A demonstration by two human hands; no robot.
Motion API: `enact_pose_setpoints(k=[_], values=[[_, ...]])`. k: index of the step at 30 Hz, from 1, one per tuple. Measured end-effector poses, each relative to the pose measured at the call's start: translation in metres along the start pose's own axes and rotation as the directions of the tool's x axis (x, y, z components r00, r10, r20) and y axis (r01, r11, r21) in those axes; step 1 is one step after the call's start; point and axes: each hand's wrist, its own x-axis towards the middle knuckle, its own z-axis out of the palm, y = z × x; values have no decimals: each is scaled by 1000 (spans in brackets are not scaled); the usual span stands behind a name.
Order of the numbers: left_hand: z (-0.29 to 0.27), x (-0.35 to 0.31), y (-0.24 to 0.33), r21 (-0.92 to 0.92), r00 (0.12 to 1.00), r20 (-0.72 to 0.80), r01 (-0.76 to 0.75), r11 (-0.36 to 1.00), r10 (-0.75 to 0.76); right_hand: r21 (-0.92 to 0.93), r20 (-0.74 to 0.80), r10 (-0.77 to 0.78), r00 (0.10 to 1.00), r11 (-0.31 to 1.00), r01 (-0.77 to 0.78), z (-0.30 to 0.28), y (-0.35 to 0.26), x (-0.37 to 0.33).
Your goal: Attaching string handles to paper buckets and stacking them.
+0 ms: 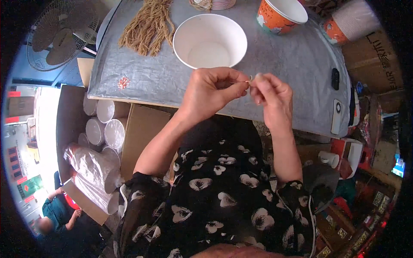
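My left hand (211, 92) and my right hand (275, 96) meet above the near edge of the table. Thumb and forefinger of each are pinched together, with a thin, pale strand (251, 78) between the fingertips. It is too small to make out fully. Just beyond my left hand stands a wide white paper tub (210, 28), its inside bare. To its left lies a bundle of brown twisted cords (148, 28). A small heap of red and white bits (124, 82) sits on the table farther left.
The grey-covered table (150, 86) also bears an orange printed tub (275, 19), a stack of tubs (350, 23), a black object (335, 78) and a white device (336, 116). An open carton (144, 133) of wrapped tubs is at left, below a fan (62, 43). Another person (58, 210) is lower left.
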Motion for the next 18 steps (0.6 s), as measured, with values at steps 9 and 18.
enact_pose_setpoints(k=[9, 18], values=[[-6, 4, -8, -44, 985, 168, 41, 998, -33, -209, 128, -161, 979, 960, 185, -8, -2, 13], [-6, 8, -8, -127, 982, 186, 46, 991, -22, 72, 250, 94, 964, 991, -115, -17, -7, 9]])
